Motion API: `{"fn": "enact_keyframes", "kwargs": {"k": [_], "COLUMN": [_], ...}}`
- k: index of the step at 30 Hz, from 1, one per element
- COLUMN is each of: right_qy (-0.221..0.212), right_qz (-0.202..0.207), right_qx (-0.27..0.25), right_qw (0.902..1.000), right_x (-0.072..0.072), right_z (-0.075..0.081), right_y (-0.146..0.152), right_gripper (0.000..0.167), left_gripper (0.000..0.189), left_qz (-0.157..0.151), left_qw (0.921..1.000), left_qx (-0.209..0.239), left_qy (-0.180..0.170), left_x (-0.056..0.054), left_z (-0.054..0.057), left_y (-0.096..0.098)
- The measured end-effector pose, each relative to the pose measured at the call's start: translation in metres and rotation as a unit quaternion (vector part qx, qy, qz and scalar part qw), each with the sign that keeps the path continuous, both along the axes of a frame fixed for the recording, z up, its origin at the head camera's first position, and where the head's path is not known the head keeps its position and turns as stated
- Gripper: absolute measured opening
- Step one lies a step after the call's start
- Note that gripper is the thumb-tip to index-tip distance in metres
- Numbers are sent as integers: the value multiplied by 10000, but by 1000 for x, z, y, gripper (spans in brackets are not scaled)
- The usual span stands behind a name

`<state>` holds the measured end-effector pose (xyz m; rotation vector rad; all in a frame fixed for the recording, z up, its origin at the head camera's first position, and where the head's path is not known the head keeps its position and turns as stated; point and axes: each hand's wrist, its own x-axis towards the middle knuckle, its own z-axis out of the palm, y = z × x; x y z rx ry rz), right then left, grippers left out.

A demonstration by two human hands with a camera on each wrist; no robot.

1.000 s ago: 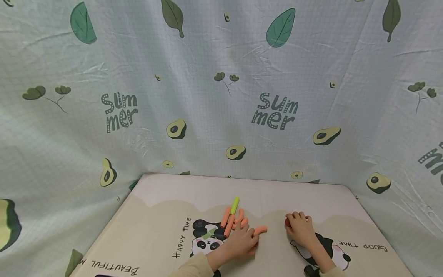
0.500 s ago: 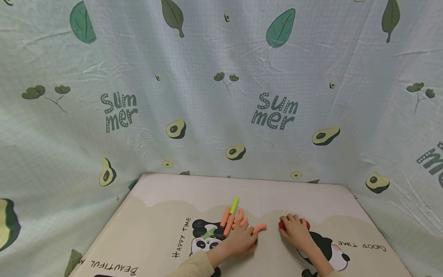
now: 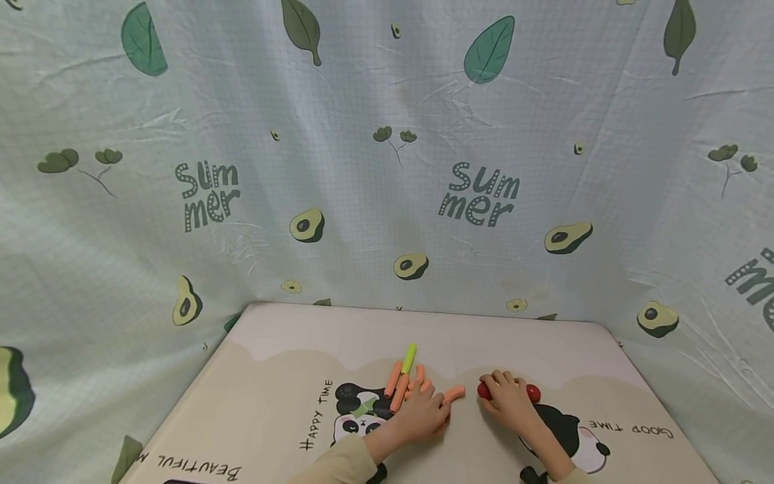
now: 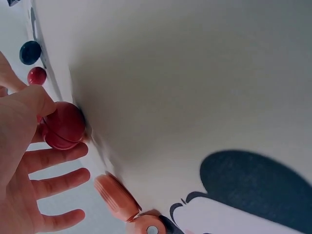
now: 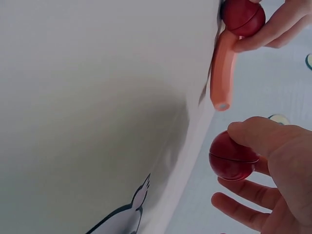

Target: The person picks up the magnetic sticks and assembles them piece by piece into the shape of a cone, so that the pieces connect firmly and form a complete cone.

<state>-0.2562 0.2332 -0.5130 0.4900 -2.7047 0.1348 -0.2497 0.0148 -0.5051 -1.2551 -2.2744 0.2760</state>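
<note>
Pinching a red ball (image 4: 64, 126) between thumb and finger, the left hand (image 3: 420, 413) has its other three fingers stretched out and spaced apart. From the head view that ball is hidden under the hand, while the right wrist view shows it just beside a curved orange stick (image 5: 223, 70) (whether a finger touches the stick is hard to tell). More orange sticks (image 3: 399, 393), some straight and some bent, lie in a loose cluster on the desk (image 3: 260, 376) near the left fingertips, with a yellow-green stick (image 3: 409, 358) at the far end of the group.

Off to the right, well apart from the cluster, the right hand (image 3: 508, 403) grips a second red ball (image 5: 233, 156) with its thumb and fingers, the others loosely bent below it. A third red ball (image 3: 533, 393) sits just beside that hand, on its outer side. Both forearms come in from the near edge in beige sleeves (image 3: 341, 465). The desk is printed with pandas and words, among them a panda (image 3: 357, 425) partly covered by the left arm, and behind it hangs a pale curtain (image 3: 357, 175) patterned with avocados, leaves and the word "summer"
</note>
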Motion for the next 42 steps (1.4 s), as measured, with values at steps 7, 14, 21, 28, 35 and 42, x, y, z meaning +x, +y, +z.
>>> {"fn": "enact_keyframes", "kwargs": {"k": [7, 14, 21, 28, 35, 42], "right_qy": [33, 106, 181, -96, -218, -560], "right_qz": [52, 102, 163, 129, 99, 42], "right_qx": [11, 80, 138, 39, 45, -72], "right_qw": [10000, 9999, 9996, 9999, 9997, 9984], "right_x": [-5, -7, -9, -11, -10, -6], "right_z": [-2, -4, -5, -8, -8, -6], "right_y": [-6, -12, -15, -15, -14, -11], "right_gripper": [33, 33, 33, 34, 34, 32], "left_gripper": [15, 18, 19, 20, 23, 17], "left_qz": [72, 202, 203, 250, 387, 226], "left_qw": [9998, 9992, 9993, 9987, 9980, 9997], "left_qx": [-190, -329, -309, -362, -478, -49], "left_qy": [-1, -90, -14, 245, 123, 109], "left_x": [-2, -1, -1, 1, 1, 1], "left_z": [-5, -4, -3, -8, -8, -6], "left_y": [2, 2, 2, 2, 3, 3]}}
